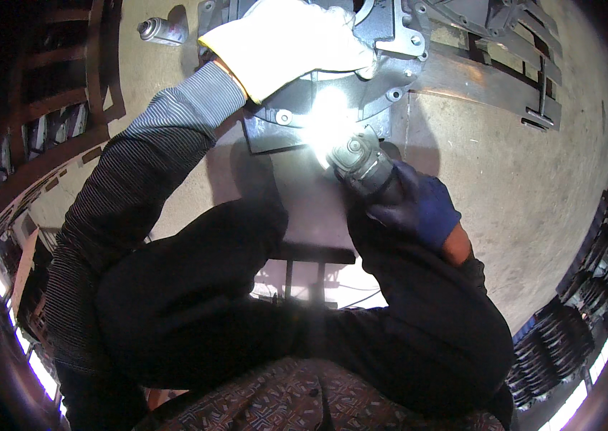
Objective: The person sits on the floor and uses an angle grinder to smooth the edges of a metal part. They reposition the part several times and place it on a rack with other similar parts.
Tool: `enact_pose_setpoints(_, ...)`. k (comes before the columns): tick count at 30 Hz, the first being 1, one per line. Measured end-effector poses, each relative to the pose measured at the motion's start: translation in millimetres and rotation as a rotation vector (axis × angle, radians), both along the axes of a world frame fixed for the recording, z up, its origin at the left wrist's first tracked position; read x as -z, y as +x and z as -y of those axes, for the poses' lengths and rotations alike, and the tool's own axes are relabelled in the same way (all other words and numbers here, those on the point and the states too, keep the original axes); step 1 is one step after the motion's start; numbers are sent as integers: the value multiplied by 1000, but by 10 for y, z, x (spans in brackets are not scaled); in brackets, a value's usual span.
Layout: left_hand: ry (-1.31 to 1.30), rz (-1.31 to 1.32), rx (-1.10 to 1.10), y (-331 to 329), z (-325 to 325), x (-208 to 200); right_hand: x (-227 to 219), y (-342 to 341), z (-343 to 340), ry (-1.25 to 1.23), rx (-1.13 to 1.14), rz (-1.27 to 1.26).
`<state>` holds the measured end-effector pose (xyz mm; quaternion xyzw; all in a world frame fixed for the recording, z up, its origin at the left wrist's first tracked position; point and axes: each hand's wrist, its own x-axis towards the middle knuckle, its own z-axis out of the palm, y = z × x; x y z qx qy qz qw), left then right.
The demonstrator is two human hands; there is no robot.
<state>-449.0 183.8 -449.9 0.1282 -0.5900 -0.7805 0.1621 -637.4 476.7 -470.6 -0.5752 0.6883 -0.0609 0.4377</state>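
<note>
My left hand [297, 44], in a white glove with a yellow cuff edge, lies across a grey metal housing [268, 128] with bolt holes round its rim. Its fingertips bend over an edge of the metal; glare washes out much of the glove. In my right hand [419, 205], gloved in dark blue, is an angle grinder [358, 159], gripped by its body. The grinder's head is at the housing's near edge. A bright white glare there hides its disc and the exact spot of contact.
A spray can [163, 31] lies on the concrete floor [512, 169] at the upper left. Flat metal bars [487, 86] and another casting [473, 16] are at the upper right. Brown metal racks [53, 65] stand at far left; dark stacked parts [552, 352] at lower right. My knees flank the work.
</note>
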Motion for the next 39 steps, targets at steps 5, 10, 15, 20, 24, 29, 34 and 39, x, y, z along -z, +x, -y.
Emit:
enact_pose_setpoints(5,-218,141,58,-2,89,-46,32,11,48,58,25,5)
enact_pose_setpoints(10,-1391,346,68,-60,102,142,31,24,42,58,6,-33)
enact_pose_setpoints(15,-1962,481,127,-53,85,347,-29,-20,-63,55,20,-11)
enact_pose_setpoints(20,-1944,522,124,-64,82,322,10,-41,-56,-31,20,12)
enact_pose_setpoints(24,-1936,525,128,-76,51,230,72,-6,9,7,23,-33)
enact_pose_setpoints(29,-1981,479,85,-61,73,308,72,7,29,54,8,-46)
enact_pose_setpoints(34,-2065,477,4,-26,165,535,-41,-34,-60,65,15,-14)
enact_pose_setpoints(39,-1926,427,33,4,146,585,-100,-85,-86,110,105,23)
